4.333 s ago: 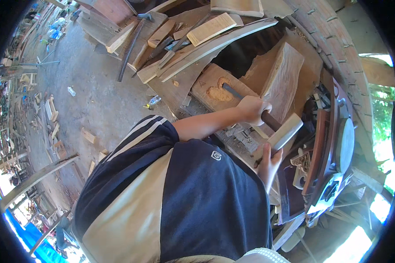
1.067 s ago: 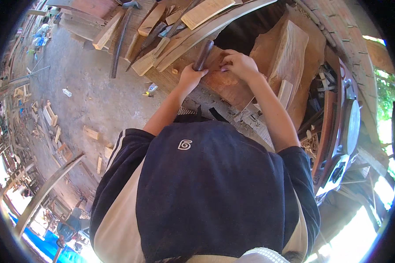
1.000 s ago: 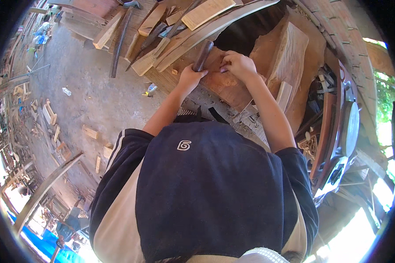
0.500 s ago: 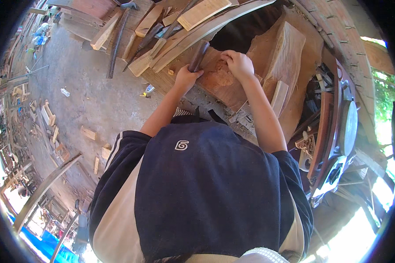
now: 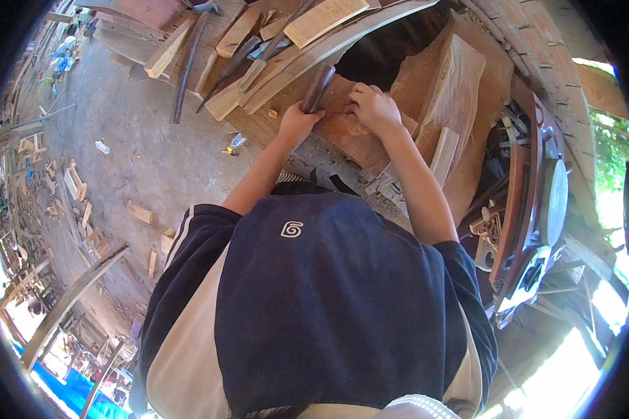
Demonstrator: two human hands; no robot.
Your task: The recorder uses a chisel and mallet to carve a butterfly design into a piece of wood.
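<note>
My left hand (image 5: 300,126) is closed round a dark brown, rounded wooden bar (image 5: 318,87), which tilts up and away to the right; it looks like a tool handle or club. Under and between the hands lies a reddish-brown wooden board (image 5: 339,133) with a paler, roughened patch on its top. Over that patch, my right hand (image 5: 375,109) bends its fingers down in a closed grip. What those fingers hold, if anything, is hidden by the hand.
Long planks (image 5: 279,73) and offcuts pile up beyond my left hand, with a hammer (image 5: 189,63) among them. A thick wooden slab (image 5: 458,84) stands to the right. Farther right are dark carved furniture parts (image 5: 517,216). Wood scraps (image 5: 140,211) lie on the concrete floor at left.
My right hand has shifted slightly left and nearer over the board, and its fingers have curled down more. My left hand with the wooden bar has hardly moved.
</note>
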